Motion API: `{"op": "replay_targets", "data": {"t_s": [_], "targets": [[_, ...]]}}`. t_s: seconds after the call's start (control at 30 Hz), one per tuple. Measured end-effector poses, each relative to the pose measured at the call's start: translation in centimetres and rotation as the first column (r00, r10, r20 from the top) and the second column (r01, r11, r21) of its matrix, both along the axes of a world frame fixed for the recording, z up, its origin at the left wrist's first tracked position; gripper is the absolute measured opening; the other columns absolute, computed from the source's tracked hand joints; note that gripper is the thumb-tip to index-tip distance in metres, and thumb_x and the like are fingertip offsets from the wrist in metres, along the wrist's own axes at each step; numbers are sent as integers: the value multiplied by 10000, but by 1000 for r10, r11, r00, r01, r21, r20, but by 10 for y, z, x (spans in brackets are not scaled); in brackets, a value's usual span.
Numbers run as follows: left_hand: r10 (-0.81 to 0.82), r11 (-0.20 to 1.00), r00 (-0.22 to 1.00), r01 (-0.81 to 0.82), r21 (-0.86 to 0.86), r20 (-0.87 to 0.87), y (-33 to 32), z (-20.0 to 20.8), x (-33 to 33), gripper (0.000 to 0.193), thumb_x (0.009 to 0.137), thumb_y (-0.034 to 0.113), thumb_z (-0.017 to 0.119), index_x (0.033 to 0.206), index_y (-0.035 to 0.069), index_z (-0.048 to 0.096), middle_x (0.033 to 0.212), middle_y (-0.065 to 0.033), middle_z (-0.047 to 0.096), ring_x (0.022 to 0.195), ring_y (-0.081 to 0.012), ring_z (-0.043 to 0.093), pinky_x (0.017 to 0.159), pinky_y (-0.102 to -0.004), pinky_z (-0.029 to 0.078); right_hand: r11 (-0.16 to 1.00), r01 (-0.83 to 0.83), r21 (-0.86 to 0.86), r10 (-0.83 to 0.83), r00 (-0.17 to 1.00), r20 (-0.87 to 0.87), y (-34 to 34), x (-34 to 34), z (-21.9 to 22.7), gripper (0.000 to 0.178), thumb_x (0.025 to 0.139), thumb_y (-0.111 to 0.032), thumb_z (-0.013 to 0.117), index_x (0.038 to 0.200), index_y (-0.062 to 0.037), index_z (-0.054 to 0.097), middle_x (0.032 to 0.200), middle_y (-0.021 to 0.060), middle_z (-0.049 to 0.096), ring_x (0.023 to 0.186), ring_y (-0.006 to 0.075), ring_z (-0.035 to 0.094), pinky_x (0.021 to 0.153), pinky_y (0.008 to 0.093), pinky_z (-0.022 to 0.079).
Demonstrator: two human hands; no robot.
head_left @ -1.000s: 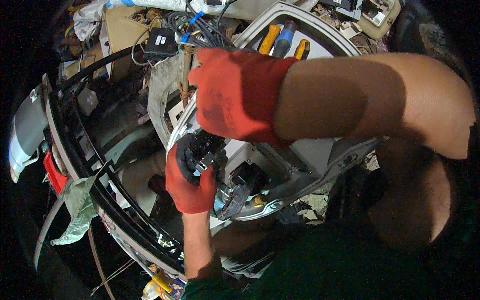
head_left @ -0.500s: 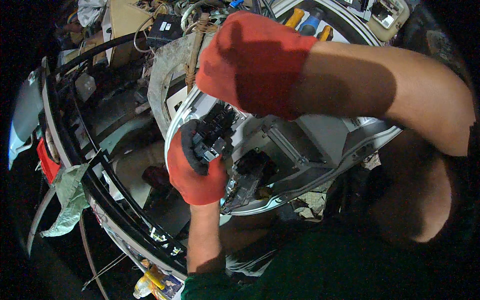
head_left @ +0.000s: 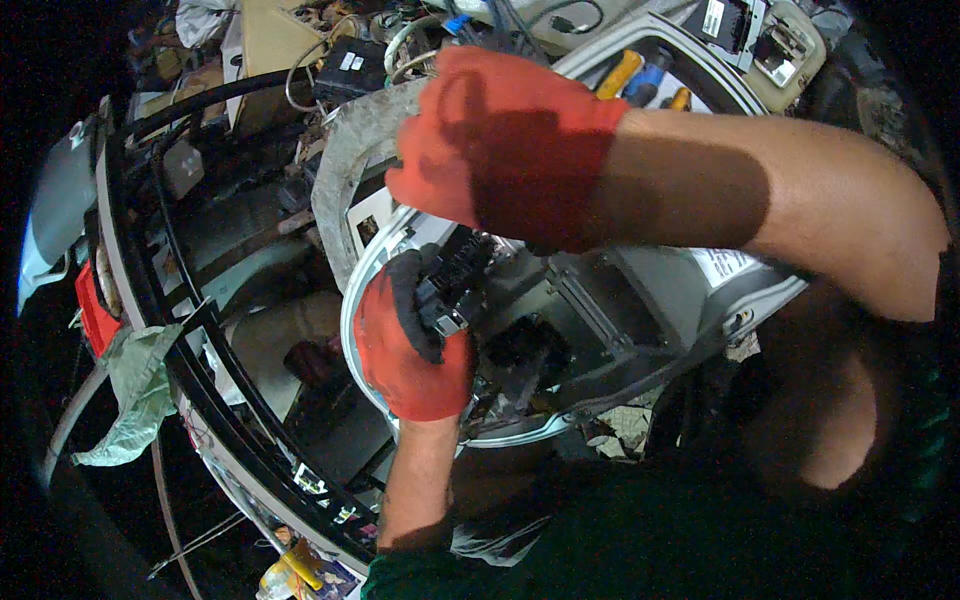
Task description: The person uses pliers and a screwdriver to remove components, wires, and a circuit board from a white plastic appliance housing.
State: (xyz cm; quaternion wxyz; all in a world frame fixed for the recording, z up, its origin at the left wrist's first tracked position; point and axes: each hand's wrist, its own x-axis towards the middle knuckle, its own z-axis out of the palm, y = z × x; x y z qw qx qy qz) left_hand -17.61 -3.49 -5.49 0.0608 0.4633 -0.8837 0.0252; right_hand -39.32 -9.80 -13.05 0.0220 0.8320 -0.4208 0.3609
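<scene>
The black plastic part (head_left: pixel 455 275) sits in the left hand (head_left: pixel 415 355), over the left side of the pale-rimmed grey shell (head_left: pixel 655 285). The fingers of the left hand are curled about its lower left side, with the small bright metal piece (head_left: pixel 450 323) exposed near the thumb. The right hand (head_left: pixel 510 140) is bunched above and beyond the part, back of the glove uppermost; whether its fingers hold anything cannot be told. Handling: the part is probably light, stiff and rigid-walled, with thin ribs or edges that could snap under a hard pinch or a blow. Smooth plastic may slide, though the gloves should improve grip. Take hold across the solid sides of the body, keeping pressure off the ribs and the metal piece. Visibility: the underside of the part and the fingertips behind it are hidden, and its upper end is lost in shadow below the right glove. The dark lump (head_left: pixel 530 345) inside the shell is too dim to identify. The yellow handle (head_left: pixel 620 75) and blue handle (head_left: pixel 648 82) beyond are partly covered by the right glove and forearm.
</scene>
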Motion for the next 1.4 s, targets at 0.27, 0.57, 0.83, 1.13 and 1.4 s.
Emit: {"op": "replay_targets", "data": {"t_s": [0.27,0.57,0.83,1.13,1.4], "targets": [[59,998,998,-59,20,-13,10,3,7,649,626,96,712,1250,0,558,1232,-194,599,1156,-415,548,1011,-491,401,986,-157,59,143,971,193,23,-8,27,113,659,-179,676,747,-108,668,715,95,655,690,297,670,640,384,535],[39,999,999,-40,5,13,-2,1,2,525,677,119,752,1163,33,572,1104,-171,630,1063,-393,574,904,-446,470,894,-335,297,364,930,-46,7,-18,48,84,705,-140,642,749,-134,714,760,118,689,686,330,682,609,400,544],[-79,994,970,59,-92,-229,12,-6,21,752,625,114,770,1300,39,449,1214,-248,487,1072,-439,478,903,-577,392,769,-254,586,534,760,-371,-54,5,71,160,727,-161,658,860,-96,718,865,105,715,790,309,692,709,403,552],[55,998,985,-56,-1,-166,12,3,12,601,626,170,759,1163,-13,560,1189,-245,509,1075,-448,470,914,-560,407,805,-510,303,593,715,-372,-93,14,91,143,758,-215,627,852,-106,629,740,139,654,751,358,658,633,463,525],[105,993,971,-114,-29,-215,20,-7,21,627,704,280,765,1205,5,508,1220,-282,448,1105,-474,452,925,-598,386,818,-409,405,541,787,-297,-82,-7,70,351,820,-261,634,1145,-130,607,868,138,674,861,352,646,755,468,507]]}}
